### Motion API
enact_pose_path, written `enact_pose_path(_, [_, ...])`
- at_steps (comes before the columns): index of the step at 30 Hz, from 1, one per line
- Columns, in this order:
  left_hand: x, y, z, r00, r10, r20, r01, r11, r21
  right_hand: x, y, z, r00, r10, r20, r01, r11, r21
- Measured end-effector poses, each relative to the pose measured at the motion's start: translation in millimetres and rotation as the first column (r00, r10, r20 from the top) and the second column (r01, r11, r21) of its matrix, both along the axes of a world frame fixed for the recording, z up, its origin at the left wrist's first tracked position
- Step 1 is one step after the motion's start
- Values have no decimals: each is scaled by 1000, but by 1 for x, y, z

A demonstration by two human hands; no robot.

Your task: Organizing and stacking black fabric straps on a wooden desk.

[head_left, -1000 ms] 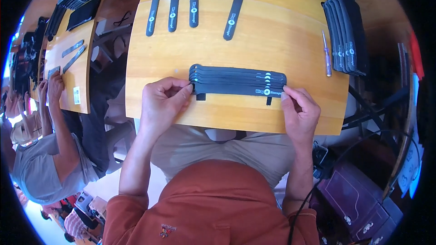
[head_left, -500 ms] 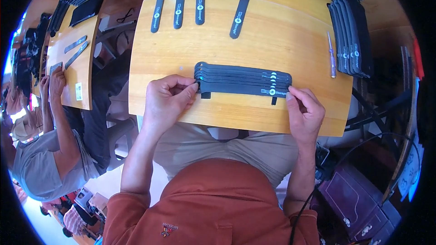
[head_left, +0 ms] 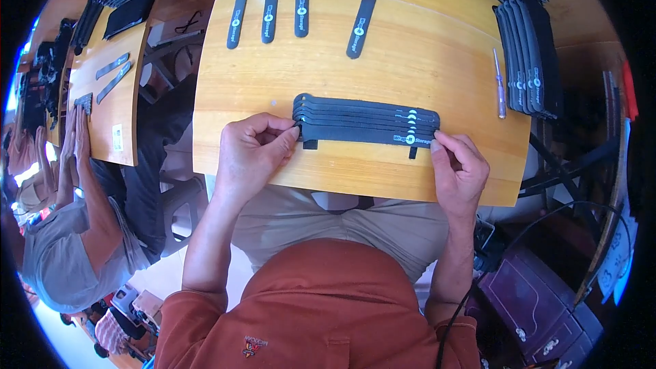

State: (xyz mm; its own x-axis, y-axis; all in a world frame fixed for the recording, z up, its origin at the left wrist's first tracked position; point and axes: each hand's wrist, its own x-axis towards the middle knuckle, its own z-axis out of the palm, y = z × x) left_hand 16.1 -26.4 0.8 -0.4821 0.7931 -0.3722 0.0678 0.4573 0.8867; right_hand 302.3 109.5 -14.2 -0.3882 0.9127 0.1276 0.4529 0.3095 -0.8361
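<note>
Straps (head_left: 362, 113), dark and overlapped like shallow steps, lie flat on the table (head_left: 451, 68) in the span between my two grips. My left hand (head_left: 254, 152) pinches the left end of the nearest strap between thumb and forefinger. At the opposite end, my right hand (head_left: 462, 167) has thumb and forefinger closed on the near corner. How hard either one squeezes I cannot tell.

To do this well, I would draw the two ends gently apart, just enough to take out any bow, without dragging the layers behind. Each strap should show an even sliver past the one before it; the pale marks just inside my right grip make a handy gauge, since they fall nearly in line. Two short black tabs (head_left: 310, 144) poke out on my body's side of the near strap, one close to each grip; I should watch that my fingertips don't catch them. An even lift of both wrists would be safer than tipping one side, as the layers could slide.

Well beyond my hands lie three loose straps (head_left: 268, 19) and a single strap (head_left: 364, 17). Past my right grip rests a slim screwdriver (head_left: 501, 93), beside a thick bundle (head_left: 525, 58), both clear of my fingers.
</note>
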Motion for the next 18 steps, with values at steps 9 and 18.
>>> enact_pose_path(9, [3, 2, 1, 998, 57, 29, -56, 998, -29, 1, 0, -4, 1000, -3, -28, 3, 1000, 5])
enact_pose_path(18, [2, 1, 0, 999, 45, 11, -45, 999, -26, -1, -1, -3, 1000, -17, -13, 17, 1000, 25])
